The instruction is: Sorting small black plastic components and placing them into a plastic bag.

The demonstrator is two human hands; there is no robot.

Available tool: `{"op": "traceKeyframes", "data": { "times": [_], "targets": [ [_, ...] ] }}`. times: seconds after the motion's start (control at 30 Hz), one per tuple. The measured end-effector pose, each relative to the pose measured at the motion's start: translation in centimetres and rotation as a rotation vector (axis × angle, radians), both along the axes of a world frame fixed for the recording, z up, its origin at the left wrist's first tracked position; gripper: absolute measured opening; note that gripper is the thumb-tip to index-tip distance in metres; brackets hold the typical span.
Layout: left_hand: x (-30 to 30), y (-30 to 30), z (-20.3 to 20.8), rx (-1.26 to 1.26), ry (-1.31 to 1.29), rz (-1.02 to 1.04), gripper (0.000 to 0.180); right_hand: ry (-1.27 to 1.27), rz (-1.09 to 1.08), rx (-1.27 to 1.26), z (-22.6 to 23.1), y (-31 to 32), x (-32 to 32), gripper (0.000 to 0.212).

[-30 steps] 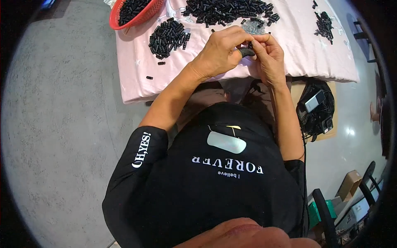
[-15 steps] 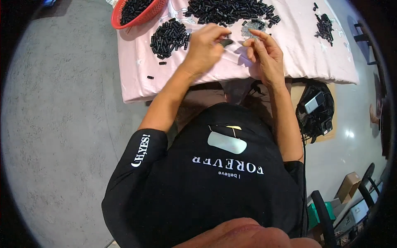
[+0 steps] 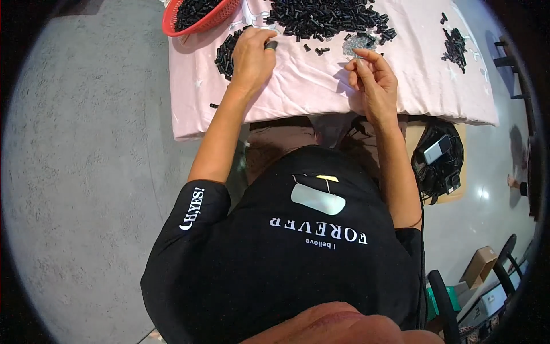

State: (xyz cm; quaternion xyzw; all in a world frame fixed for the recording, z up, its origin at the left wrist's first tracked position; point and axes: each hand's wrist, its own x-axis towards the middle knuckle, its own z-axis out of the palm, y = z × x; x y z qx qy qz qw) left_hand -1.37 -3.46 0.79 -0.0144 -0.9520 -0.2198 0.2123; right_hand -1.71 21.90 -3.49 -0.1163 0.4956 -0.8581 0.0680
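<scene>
My left hand [image 3: 252, 60] is over the left pile of small black cylindrical pieces [image 3: 224, 57], its back covering part of the pile. A dark cover [image 3: 271, 45] shows on its thumb; the other fingertips are mostly hidden, so whether it holds a piece is unclear. My right hand [image 3: 376, 83] is raised in front of a small heap of shiny clear or silvery bits [image 3: 358, 44]. Its thumb and forefinger are pinched together, and anything between them is too small to make out. Beyond lies a large heap of similar black pieces [image 3: 323, 17].
A red plastic basket [image 3: 215, 22] with more black pieces stands at the far left of the pink cloth-covered table [image 3: 309, 94]. Thin black parts [image 3: 455, 49] lie at the right. Several loose pieces [image 3: 321, 51] sit before the large heap. A black bag [image 3: 438, 163] is below the table's right side.
My left hand has moved left, from near the right hand to the left pile. The right hand stays almost where it was, still pinched. The view has shifted slightly.
</scene>
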Motion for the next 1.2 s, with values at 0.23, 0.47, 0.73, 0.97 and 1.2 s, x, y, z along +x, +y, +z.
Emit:
{"op": "traceKeyframes", "data": {
  "times": [0.23,0.47,0.73,0.97,1.2],
  "targets": [
    [-2.7,1.2,-0.7,-0.139,-0.048,-0.043,0.025,-0.016,0.016,0.063,-0.3,0.2,0.3,0.022],
    [-1.4,1.9,-0.4,-0.196,-0.061,-0.119,0.022,-0.012,0.031,0.086,0.1,0.3,0.3,0.021],
    [1.3,6.6,1.1,0.301,-0.241,-0.36,0.017,0.067,-0.023,0.156,0.3,-0.4,0.8,0.022],
    [1.0,7.7,1.7,0.564,-0.386,-0.476,0.02,0.016,0.008,0.147,-0.2,-0.2,0.6,0.018],
    [-0.4,7.6,0.3,0.644,-0.356,-0.414,0.02,0.003,-0.072,0.061,-0.1,-0.1,0.4,0.012]
  ]
}}
